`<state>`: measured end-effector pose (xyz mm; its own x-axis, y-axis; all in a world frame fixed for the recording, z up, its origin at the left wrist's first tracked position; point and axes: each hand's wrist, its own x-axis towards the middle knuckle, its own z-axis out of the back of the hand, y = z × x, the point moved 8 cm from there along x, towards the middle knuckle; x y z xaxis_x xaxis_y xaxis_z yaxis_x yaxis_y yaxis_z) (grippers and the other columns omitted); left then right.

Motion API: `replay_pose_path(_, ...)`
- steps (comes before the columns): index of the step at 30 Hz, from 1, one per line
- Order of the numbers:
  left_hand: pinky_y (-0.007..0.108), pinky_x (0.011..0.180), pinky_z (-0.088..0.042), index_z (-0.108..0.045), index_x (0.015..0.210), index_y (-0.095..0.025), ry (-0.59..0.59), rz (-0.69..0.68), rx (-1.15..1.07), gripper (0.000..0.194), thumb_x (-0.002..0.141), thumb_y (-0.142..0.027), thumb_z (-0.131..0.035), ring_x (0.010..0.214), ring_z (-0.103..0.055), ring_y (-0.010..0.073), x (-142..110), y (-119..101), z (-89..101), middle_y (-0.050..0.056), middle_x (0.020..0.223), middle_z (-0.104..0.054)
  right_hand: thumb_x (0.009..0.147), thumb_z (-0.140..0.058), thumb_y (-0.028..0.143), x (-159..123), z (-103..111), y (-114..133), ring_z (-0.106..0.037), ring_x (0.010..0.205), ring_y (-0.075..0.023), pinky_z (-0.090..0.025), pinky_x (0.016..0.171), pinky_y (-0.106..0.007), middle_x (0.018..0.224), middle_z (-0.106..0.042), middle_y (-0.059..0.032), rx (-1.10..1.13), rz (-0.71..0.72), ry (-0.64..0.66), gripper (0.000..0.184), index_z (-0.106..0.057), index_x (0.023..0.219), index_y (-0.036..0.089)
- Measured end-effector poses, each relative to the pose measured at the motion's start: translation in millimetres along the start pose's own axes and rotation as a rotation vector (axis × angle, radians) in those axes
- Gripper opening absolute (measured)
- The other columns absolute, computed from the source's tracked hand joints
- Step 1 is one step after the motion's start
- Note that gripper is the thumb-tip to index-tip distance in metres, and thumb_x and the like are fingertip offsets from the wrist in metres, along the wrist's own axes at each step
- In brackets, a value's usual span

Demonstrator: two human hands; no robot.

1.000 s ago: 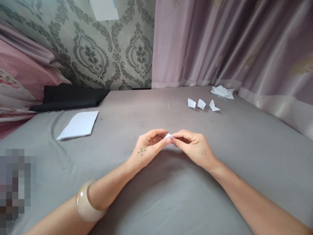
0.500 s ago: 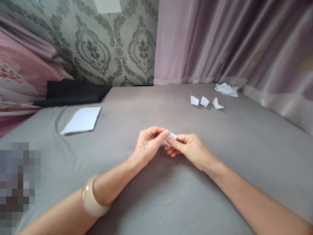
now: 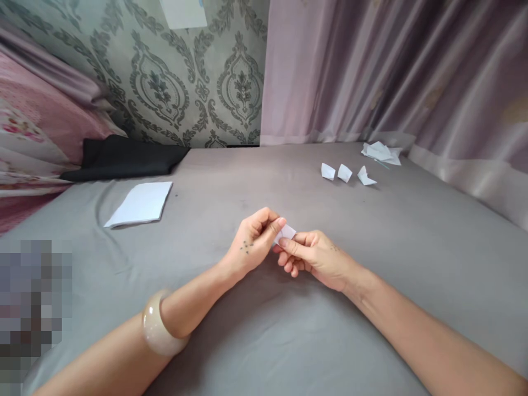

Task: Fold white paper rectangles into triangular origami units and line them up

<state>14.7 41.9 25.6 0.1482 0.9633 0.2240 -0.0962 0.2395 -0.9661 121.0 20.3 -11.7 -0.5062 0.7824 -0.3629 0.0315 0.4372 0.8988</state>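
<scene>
Between my two hands, above the grey sheet, is a small folded piece of white paper [image 3: 287, 231]. My left hand [image 3: 258, 239] pinches its left side between thumb and fingers. From the right, my right hand [image 3: 311, 253] grips the lower edge, its thumb pressed on the front and the lower fingers curled beneath. Part of the paper is hidden behind the thumbs. Beyond the hands stand folded white paper pieces: one on the left [image 3: 328, 171], one in the middle [image 3: 345, 173] and a more pointed one on the right [image 3: 366, 176].
A stack of white paper [image 3: 140, 203] lies at the left on the grey sheet [image 3: 231, 187]. Behind it is a folded black cloth [image 3: 127, 158]. Loose white paper scraps [image 3: 380, 152] lie at the far right by the curtain [image 3: 330, 71]. A pale bangle [image 3: 160, 324] circles my left forearm.
My left hand has shifted slightly right and tilted up. My right hand has turned a little and sits slightly lower, its lower fingers showing more. Both keep hold of the paper.
</scene>
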Motion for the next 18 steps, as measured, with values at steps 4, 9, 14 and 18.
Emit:
replay_pose_path(4,0.019,0.052,-0.037,-0.053,0.07,-0.015,0.009,0.093,-0.108,0.031,0.088,-0.041,-0.055,0.054,-0.045,0.0066,0,4,-1.4,-0.004,0.058,-0.05,0.074,-0.072,0.044,1,6,5,-0.057,0.052,-0.0068,-0.045,0.052,-0.02,0.062,-0.065,-0.0013,-0.04,0.07,-0.075,0.032,-0.07,0.074,0.013)
replay_pose_path(9,0.021,0.057,-0.04,-0.056,0.076,-0.015,0.037,0.184,-0.201,0.03,0.084,-0.044,-0.059,0.057,-0.051,0.0082,-1,10,-6.2,-0.002,0.062,-0.057,0.073,-0.071,0.047,1,7,4,-0.055,0.052,-0.0071,-0.044,0.054,-0.022,0.061,-0.064,-0.0007,-0.051,0.105,-0.126,0.034,-0.069,0.074,0.013)
replay_pose_path(14,0.021,0.055,-0.037,-0.055,0.071,-0.014,0.061,0.155,-0.233,0.029,0.081,-0.04,-0.063,0.054,-0.047,0.007,-1,9,-8.0,-0.003,0.058,-0.053,0.076,-0.066,0.054,-2,7,4,-0.058,0.061,-0.0092,-0.045,0.057,-0.022,0.07,-0.065,-0.0032,-0.074,0.06,-0.073,0.04,-0.069,0.078,0.014)
replay_pose_path(18,0.02,0.056,-0.035,-0.055,0.072,-0.014,0.109,0.151,-0.184,0.028,0.082,-0.039,-0.062,0.057,-0.046,0.007,-1,9,-9.5,-0.003,0.06,-0.055,0.075,-0.068,0.052,-4,15,14,-0.055,0.061,-0.0081,-0.044,0.057,-0.022,0.07,-0.063,-0.0013,-0.081,0.131,-0.102,0.037,-0.068,0.072,0.016)
